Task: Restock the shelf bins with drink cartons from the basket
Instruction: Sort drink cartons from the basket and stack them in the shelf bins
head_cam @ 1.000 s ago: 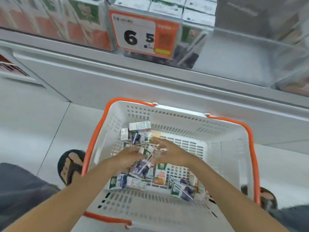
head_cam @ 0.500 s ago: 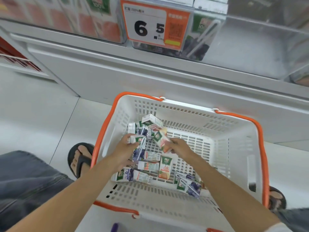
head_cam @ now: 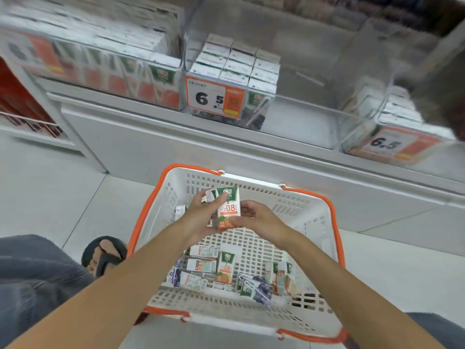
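Note:
A white basket with an orange rim [head_cam: 312,215] stands on the floor in front of me. Both hands are raised above it, holding small drink cartons [head_cam: 227,207] upright. My left hand [head_cam: 201,217] grips the cartons from the left, thumb across the front of the orange-label one. My right hand [head_cam: 259,220] holds that carton's right side and bottom corner. Several more cartons [head_cam: 224,268] lie loose on the basket floor. The clear shelf bin [head_cam: 234,74] above holds rows of cartons on its left side, behind a 6.5 price tag [head_cam: 214,98].
The right part of that middle bin [head_cam: 314,79] shows bare shelf. A full bin of orange-label cartons [head_cam: 113,69] sits to the left, another bin [head_cam: 392,132] to the right. My sandalled foot [head_cam: 105,255] is beside the basket's left edge.
My hands have lifted out of the basket with cartons gathered between them. The view has tilted up, so the shelf bins show more fully.

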Motion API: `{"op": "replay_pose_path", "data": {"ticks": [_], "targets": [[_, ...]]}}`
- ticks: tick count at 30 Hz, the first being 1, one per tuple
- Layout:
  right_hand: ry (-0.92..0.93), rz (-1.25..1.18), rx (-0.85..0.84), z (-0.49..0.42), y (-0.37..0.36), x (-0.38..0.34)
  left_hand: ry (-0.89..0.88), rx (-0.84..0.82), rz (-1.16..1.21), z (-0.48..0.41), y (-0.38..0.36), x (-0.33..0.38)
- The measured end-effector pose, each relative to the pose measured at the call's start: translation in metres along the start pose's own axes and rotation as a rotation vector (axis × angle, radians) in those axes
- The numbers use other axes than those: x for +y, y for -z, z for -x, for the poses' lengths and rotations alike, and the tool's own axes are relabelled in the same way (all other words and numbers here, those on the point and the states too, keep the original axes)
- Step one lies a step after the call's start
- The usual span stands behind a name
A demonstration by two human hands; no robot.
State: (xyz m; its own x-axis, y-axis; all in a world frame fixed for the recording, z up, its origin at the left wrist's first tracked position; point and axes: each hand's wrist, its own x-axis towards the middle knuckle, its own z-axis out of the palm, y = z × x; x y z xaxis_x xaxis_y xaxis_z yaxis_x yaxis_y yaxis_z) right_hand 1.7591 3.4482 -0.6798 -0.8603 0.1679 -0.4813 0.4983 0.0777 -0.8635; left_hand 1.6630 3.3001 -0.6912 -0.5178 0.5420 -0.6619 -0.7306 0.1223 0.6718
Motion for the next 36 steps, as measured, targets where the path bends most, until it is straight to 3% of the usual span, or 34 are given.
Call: {"op": "replay_pose_path", "data": {"ticks": [4, 11, 17, 22, 27, 31, 36], "targets": [[0.116, 0.031, 0.098, 0.023, 0.012, -0.043, -0.092, -0.067, -0.104, 0.023, -0.024, 0.027], [0.301, 0.080, 0.171, 0.053, 0.026, -0.131, -0.271, -0.064, -0.066, 0.061, -0.049, 0.092], [0.348, 0.063, 0.248, 0.069, 0.035, -0.175, -0.389, -0.019, -0.061, 0.092, -0.055, 0.136], [0.363, -0.046, 0.321, 0.088, 0.057, -0.194, -0.436, -0.093, -0.096, 0.102, -0.089, 0.148], [0.298, -0.119, 0.436, 0.116, 0.110, -0.190, -0.470, -0.158, -0.173, 0.094, -0.153, 0.145], [0.295, -0.118, 0.422, 0.145, 0.171, -0.173, -0.482, -0.147, -0.171, 0.082, -0.215, 0.137], [0.395, 0.097, 0.613, 0.180, 0.266, -0.155, -0.574, -0.136, -0.250, 0.062, -0.264, 0.136]]}}
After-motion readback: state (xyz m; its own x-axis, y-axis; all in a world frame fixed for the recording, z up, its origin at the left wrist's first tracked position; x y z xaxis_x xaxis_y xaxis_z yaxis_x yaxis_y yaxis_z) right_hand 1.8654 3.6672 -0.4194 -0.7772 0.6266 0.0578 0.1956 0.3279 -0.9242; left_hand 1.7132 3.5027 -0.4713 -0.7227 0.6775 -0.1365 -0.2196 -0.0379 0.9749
